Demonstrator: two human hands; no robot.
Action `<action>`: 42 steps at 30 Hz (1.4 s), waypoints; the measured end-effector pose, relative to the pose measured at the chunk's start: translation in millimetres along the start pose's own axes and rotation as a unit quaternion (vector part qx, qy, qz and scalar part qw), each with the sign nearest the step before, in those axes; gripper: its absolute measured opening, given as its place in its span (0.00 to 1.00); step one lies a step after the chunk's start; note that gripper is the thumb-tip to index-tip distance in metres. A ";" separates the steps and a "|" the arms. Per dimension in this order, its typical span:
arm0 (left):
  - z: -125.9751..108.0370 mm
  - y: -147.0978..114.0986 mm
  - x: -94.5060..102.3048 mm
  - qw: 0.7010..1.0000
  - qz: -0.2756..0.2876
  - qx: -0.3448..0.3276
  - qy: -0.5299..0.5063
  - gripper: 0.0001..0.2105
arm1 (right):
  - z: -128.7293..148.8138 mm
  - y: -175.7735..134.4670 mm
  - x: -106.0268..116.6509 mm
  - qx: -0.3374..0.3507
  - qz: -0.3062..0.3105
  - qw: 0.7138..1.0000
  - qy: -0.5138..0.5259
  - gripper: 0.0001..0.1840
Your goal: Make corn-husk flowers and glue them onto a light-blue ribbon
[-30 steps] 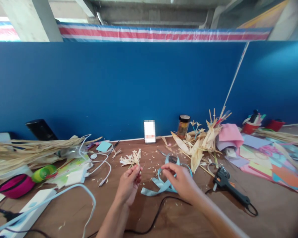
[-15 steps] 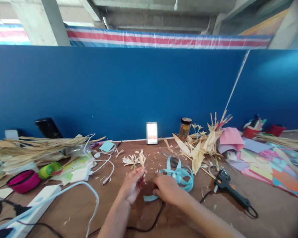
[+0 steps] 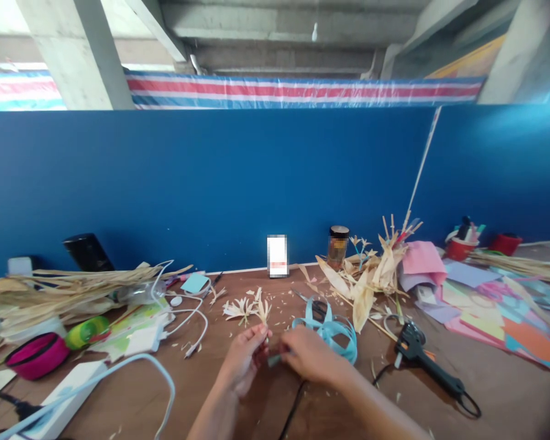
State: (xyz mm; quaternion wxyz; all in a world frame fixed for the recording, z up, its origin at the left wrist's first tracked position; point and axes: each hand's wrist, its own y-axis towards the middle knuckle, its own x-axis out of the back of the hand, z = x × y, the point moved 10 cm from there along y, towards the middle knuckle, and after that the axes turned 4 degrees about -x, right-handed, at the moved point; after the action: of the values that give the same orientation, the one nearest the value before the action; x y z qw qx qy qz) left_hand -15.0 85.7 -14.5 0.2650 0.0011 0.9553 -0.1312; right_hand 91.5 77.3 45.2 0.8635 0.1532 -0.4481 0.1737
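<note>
Between the thumb and fingers of my left hand [image 3: 246, 355], closed in a pinch, stands a small pale flower of dried husk [image 3: 263, 311], petals upward. My right hand [image 3: 309, 353] is closed on the end of a light blue ribbon [image 3: 340, 335], and a short tail sticks out toward my left hand. Loose coils of that ribbon lie just behind and right of my right hand. Another pale husk flower [image 3: 241, 309] lies on the table, left of the held one. Scissors [image 3: 319, 309] are partly hidden by the coils.
A black glue gun [image 3: 433, 360] lies at right, near coloured paper [image 3: 499, 324]. Dried husks [image 3: 380, 275] and a jar [image 3: 338, 247] stand behind. At left are a power strip [image 3: 68, 397], white cables [image 3: 204, 324] and a pink round container [image 3: 36, 354]. Scraps dot the brown table.
My right hand has picked up the ribbon's free end, which lay on the table before. The left hand still pinches the husk flower. The view has tilted up slightly.
</note>
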 end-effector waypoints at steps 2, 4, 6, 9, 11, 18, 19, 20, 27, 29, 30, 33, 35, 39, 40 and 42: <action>-1.6 -2.1 -6.8 1.000 0.013 -0.013 0.020 0.09 | -12.0 8.3 18.0 -0.028 -0.053 0.998 0.031 0.08; -3.9 -4.9 -17.4 0.998 0.040 -0.031 0.032 0.09 | -19.6 14.6 28.8 -0.040 -0.087 0.993 0.070 0.08; -5.5 -7.3 -25.6 0.996 0.061 -0.048 0.035 0.09 | -22.2 18.3 29.3 -0.041 -0.096 0.988 0.112 0.06; -4.0 -7.7 -26.4 0.997 0.058 -0.047 0.030 0.08 | -21.0 19.8 17.6 -0.035 -0.080 0.982 0.169 0.06; -2.8 -6.4 -23.0 0.998 0.047 -0.042 0.026 0.08 | -20.2 19.3 8.9 -0.030 -0.062 0.973 0.218 0.07; 2.2 -1.2 -14.1 0.999 0.027 -0.030 0.032 0.09 | -24.0 16.8 -6.8 -0.036 0.000 0.905 0.424 0.12; 2.7 -0.9 -13.7 0.999 0.027 -0.031 0.031 0.09 | -24.6 16.4 -7.2 -0.040 0.003 0.903 0.428 0.12; 3.2 -0.9 -13.3 0.999 0.026 -0.031 0.029 0.09 | -25.6 15.9 -6.0 -0.045 -0.001 0.908 0.417 0.12; 4.4 -3.0 -15.9 0.998 0.006 -0.041 0.045 0.11 | -31.8 13.4 17.4 -0.057 -0.094 0.949 0.296 0.04; 2.6 -3.3 -15.1 0.997 -0.008 -0.058 0.059 0.11 | -29.5 13.4 17.4 -0.053 -0.092 0.950 0.294 0.06; 1.6 -3.5 -14.4 0.996 -0.015 -0.066 0.065 0.11 | -28.0 13.5 17.0 -0.050 -0.090 0.950 0.294 0.06; -1.1 -4.6 -13.7 0.993 -0.024 -0.083 0.081 0.11 | -23.8 13.2 16.3 -0.045 -0.083 0.949 0.301 0.07; -2.1 -5.6 -12.6 0.992 -0.031 -0.085 0.086 0.11 | -21.2 12.9 16.3 -0.041 -0.076 0.947 0.310 0.09; -3.4 -7.1 -11.6 0.991 -0.045 -0.088 0.088 0.11 | -18.7 11.9 19.4 -0.040 -0.073 0.939 0.335 0.09; -3.6 -7.1 -12.4 0.991 -0.045 -0.091 0.089 0.11 | -18.6 11.6 20.5 -0.041 -0.075 0.937 0.339 0.09; -3.7 -6.8 -13.9 0.990 -0.045 -0.095 0.090 0.12 | -18.3 11.3 22.2 -0.041 -0.077 0.936 0.342 0.08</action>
State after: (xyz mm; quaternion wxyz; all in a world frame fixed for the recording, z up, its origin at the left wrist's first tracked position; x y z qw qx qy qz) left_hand -5.4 81.0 -2.7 0.1708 -0.0547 0.9825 -0.0511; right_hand 111.7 98.7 54.6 0.9809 0.0826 -0.1193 0.1298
